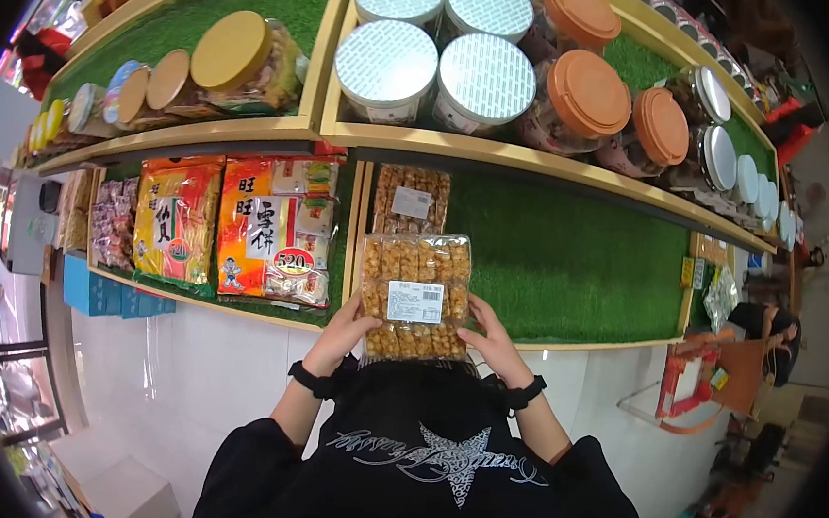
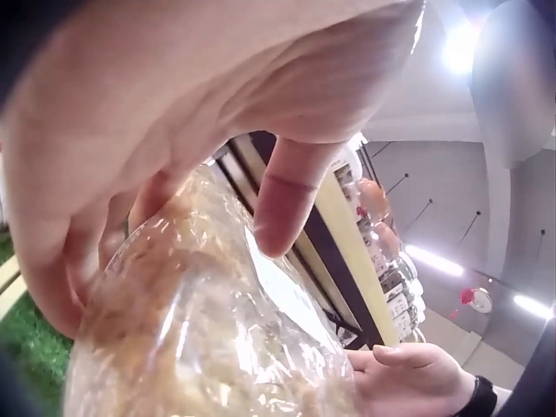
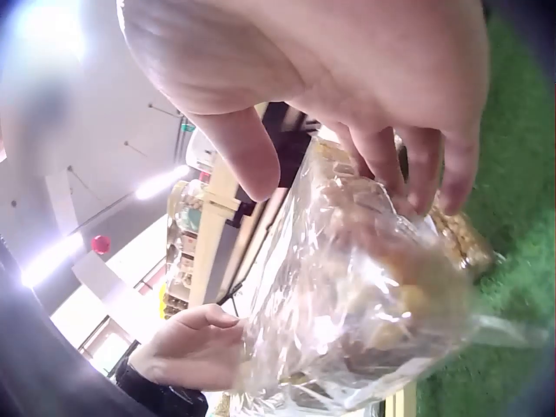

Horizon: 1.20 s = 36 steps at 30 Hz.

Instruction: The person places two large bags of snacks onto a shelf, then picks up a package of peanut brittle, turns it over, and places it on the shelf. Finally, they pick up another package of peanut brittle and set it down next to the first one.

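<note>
A clear plastic pack of golden snack bars (image 1: pixel 410 341) with a white label is held upright in front of the dark shirt. My left hand (image 1: pixel 340 332) grips its left side, thumb toward the front face. On the opposite side my right hand (image 1: pixel 494 341) holds the edge, fingers behind the pack. In the left wrist view the shiny wrapper (image 2: pixel 200 321) lies under the left hand's fingers and thumb. The right wrist view shows the right fingers curled behind the wrapper (image 3: pixel 347 287). A similar, browner pack (image 1: pixel 408 218) lies on the green shelf just beyond.
Green turf lines the wooden lower shelf (image 1: pixel 569 271). Orange rice cracker bags (image 1: pixel 275 233) and a yellow bag (image 1: pixel 176 226) stand left of a divider. Lidded jars (image 1: pixel 487 75) fill the upper shelf. A blue box (image 1: pixel 105 291) sits below at the left, a red stool (image 1: pixel 682 387) at the right.
</note>
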Motion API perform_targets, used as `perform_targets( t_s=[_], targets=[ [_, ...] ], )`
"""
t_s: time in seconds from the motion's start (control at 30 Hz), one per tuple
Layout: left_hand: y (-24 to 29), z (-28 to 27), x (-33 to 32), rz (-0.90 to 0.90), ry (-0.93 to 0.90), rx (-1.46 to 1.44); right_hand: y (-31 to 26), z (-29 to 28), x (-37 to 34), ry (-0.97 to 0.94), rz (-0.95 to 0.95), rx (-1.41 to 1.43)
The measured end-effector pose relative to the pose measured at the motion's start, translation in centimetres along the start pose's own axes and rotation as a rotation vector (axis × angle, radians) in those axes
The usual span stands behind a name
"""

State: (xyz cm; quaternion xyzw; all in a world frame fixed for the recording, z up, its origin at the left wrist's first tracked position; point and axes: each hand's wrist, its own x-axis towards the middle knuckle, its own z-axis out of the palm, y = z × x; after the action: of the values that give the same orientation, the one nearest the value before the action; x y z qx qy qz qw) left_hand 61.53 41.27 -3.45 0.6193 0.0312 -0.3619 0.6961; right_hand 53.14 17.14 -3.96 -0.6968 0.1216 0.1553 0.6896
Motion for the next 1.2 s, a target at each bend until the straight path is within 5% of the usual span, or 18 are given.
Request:
perform_targets(
  t_s=[0.23,0.53,0.63,0.73,1.2],
  targets=[
    [-4.8,-2.7,4.6,-0.274,-0.087,-0.039,6.4,0.9,3.3,0.012,0.222,0.411],
    [-12.9,-4.7,11.4,-0.087,0.129,-0.129,10.8,3.3,9.1,0.123,0.268,0.336],
    [-11.8,-4.4,12.0,-0.266,0.175,0.049,11.9,3.7,10.2,0.081,0.244,0.369],
    [-11.1,-4.2,11.5,-0.231,0.13,-0.1,11.0,3.2,9.8,0.069,0.35,0.325],
    [-11.4,-4.2,11.4,-0.246,0.156,-0.185,10.3,3.4,8.7,0.093,0.301,0.347]
  ],
)
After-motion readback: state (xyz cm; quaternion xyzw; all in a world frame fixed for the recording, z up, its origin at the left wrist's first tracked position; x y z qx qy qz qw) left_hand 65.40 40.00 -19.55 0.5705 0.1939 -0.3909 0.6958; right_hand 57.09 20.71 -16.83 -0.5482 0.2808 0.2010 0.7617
